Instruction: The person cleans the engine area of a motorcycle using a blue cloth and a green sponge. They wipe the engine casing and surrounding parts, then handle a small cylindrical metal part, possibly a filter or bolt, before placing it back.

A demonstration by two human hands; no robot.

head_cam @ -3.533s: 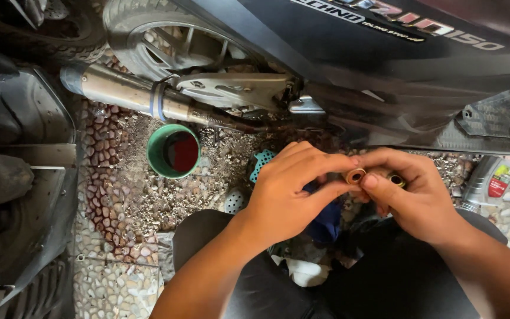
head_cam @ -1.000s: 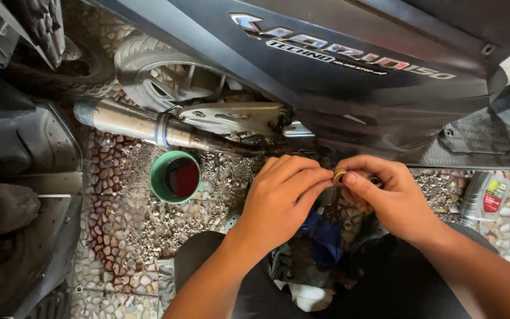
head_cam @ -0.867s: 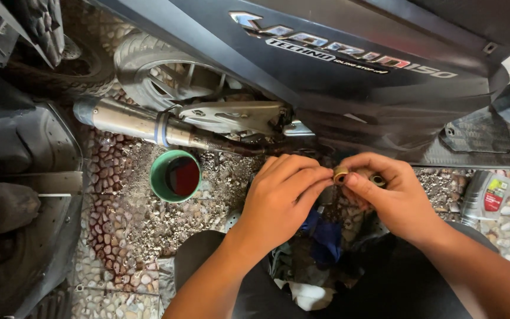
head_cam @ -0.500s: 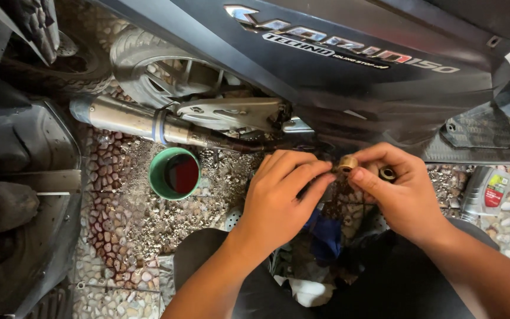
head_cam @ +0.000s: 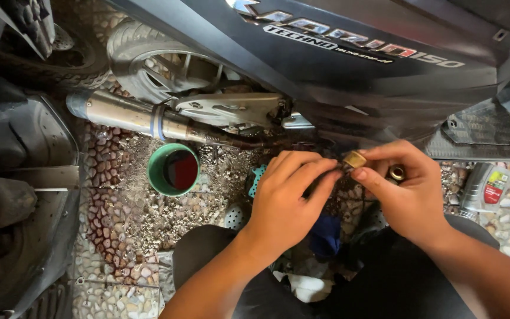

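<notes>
The small brass-coloured roller (head_cam: pixel 354 159) you are working on sits pinched at the fingertips of your right hand (head_cam: pixel 405 192), at about one o'clock from the picture's centre, just below the scooter's dark side panel (head_cam: pixel 349 65). It looks like a short, stiff metal bush: light, hard, not fragile, but probably greasy, so judge it slippery and grip it across its round wall instead of by its ends. Your right hand is curled nearly closed, thumb and forefinger clamped on the roller, and a second brass ring (head_cam: pixel 396 173) shows between the fingers behind it; whether the hand grips that one or it only rests there, you cannot tell. Your left hand (head_cam: pixel 284 198) comes in from seven o'clock, palm down, fingers stretched forward and close together, their tips meeting the roller from the nine o'clock side; it appears to steady rather than hold, with nothing visibly enclosed. Both forearms rise from the lower edge and converge over your lap. At nine o'clock from your hands a green cup (head_cam: pixel 173 169) of dark liquid stands on the pebbled floor (head_cam: pixel 119 236), below the exhaust pipe (head_cam: pixel 131 114); an oil bottle (head_cam: pixel 488 186) lies at three o'clock
</notes>
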